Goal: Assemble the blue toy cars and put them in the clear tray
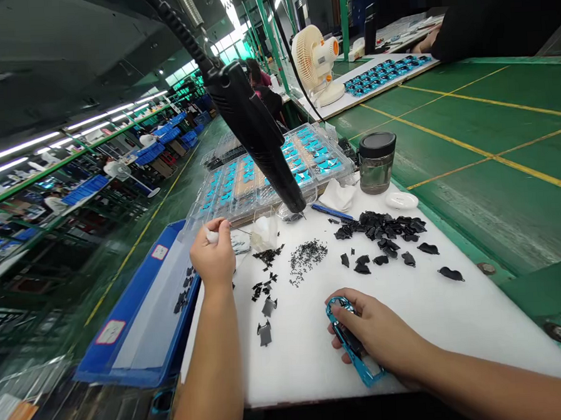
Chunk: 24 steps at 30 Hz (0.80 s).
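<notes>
My right hand [369, 331] grips a shiny blue plastic housing [368, 373] low over the front of the white work surface. Its thumb presses on the rounded upper end, where a dark part sits inside. Raised at the left, my left hand [213, 251] is closed around a small white-handled tool [211, 236] with a thin tip; its kind is unclear. Between the hands lie a scatter of tiny black screws [308, 256] and several flat black clips [265, 333]. A black electric screwdriver [257, 130] hangs bit-down above them, touched by neither hand.
Curved black plastic pieces [380, 227] lie at the right. Behind stand a lidded jar [377, 167], a blue pen [332, 212] and clear trays [260, 189] of blue parts. A blue bin [133, 362] flanks the left edge. Farther off are a fan [313, 61] and a co-worker's arm [428, 42].
</notes>
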{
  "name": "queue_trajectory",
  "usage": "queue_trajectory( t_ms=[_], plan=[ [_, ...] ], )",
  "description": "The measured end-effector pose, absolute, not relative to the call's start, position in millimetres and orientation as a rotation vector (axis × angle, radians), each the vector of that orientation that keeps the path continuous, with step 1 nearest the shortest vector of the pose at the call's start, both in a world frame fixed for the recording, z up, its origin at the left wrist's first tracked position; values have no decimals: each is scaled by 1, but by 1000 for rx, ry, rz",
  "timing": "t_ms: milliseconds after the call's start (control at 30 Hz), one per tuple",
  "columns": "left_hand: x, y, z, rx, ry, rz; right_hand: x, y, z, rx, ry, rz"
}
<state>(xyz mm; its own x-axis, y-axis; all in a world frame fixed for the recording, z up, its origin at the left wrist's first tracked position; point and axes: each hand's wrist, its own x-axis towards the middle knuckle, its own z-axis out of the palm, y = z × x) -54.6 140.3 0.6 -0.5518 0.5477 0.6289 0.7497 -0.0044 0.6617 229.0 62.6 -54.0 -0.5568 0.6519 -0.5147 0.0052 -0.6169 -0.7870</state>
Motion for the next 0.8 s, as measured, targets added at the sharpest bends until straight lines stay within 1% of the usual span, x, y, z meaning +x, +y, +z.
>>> queue_trajectory(
  t_ms=[233,400,500,600,700,800],
  plan=[
    [-55,145,-14,-1481,-2251,-1551,229,62,-49,-1212,-1076,2210],
    [-58,139,-14,-1352,-2221,-1670,229,63,-51,-1197,-1051,2219],
    [-55,131,-7,-1246,-2088,-1835,228,64,-52,-1203,-980,2246],
    [-40,120,-4,-1229,-1929,-2102,228,65,-49,-1198,-900,2269],
    [-16,110,-6,-1378,-1892,-2385,228,66,-47,-1197,-863,2281],
    [8,100,-10,-1673,-1924,-2539,228,67,-47,-1194,-837,2287]
  ],
)
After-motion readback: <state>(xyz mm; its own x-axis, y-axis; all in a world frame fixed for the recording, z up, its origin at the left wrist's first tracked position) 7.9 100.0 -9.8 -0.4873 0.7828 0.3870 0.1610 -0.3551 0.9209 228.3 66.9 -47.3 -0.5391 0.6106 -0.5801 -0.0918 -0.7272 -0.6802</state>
